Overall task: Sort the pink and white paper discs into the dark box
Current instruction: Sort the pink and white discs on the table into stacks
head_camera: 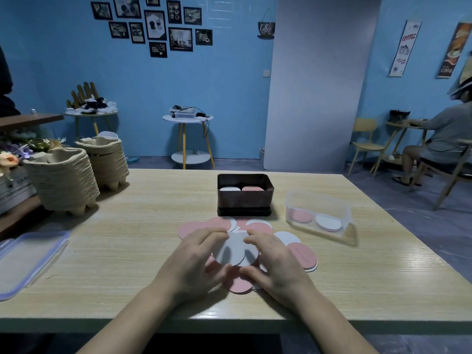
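Thin round pink discs [196, 227] and white discs [229, 251] overlap mid-tabletop [127, 238], just before the dark box [244, 200]. The left hand [194, 261] and right hand [275, 261] curl round the middle white discs, pinching their edges.

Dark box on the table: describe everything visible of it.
The dark brown rectangular box has rounded corners, glossy walls that look like metal or plastic, and a wider band round its base. It stands upright and lidless on the pale wooden table, beyond its middle. Inside lie white paper discs on the left and pink paper discs on the right. At its front lie loose paper discs; contact cannot be told.
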A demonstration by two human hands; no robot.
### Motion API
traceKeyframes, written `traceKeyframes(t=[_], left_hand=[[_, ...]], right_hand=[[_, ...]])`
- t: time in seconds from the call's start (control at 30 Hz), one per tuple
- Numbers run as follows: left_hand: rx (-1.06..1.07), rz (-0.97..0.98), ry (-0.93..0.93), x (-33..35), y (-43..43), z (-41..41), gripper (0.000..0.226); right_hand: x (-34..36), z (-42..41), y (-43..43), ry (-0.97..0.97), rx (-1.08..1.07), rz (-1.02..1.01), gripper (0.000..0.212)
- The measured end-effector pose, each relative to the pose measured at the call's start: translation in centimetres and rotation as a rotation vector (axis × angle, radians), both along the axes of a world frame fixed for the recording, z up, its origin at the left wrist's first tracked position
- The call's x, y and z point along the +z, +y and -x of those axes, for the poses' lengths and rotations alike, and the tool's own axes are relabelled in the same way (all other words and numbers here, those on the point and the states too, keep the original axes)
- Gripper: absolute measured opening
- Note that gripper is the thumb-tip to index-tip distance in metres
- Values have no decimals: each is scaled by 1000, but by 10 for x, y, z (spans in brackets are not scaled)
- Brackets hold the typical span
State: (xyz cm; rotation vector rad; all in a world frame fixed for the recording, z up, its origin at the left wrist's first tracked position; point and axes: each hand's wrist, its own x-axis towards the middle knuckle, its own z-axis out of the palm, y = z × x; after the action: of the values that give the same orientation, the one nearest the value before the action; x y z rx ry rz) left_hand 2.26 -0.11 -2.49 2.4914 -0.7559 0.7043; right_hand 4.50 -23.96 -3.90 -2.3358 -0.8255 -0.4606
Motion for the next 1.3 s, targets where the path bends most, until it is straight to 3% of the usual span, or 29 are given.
traceKeyframes(t=[0.23, 0.63, 0.9, 1.3], left_hand=[[-63, -2, -36, -7, -4, -7, 54], [-9, 16, -27, -12, 0, -3, 45], [25, -33, -39, -11, -2, 0, 34], [104, 16, 64, -5, 9, 4, 42]], right_hand=[[0, 0, 0, -50, 22, 51, 29], [2, 1, -3, -50, 5, -63, 27], [-1, -1, -2, -57, 32, -17, 33], [-1, 1, -1, -15, 3, 16, 33]])
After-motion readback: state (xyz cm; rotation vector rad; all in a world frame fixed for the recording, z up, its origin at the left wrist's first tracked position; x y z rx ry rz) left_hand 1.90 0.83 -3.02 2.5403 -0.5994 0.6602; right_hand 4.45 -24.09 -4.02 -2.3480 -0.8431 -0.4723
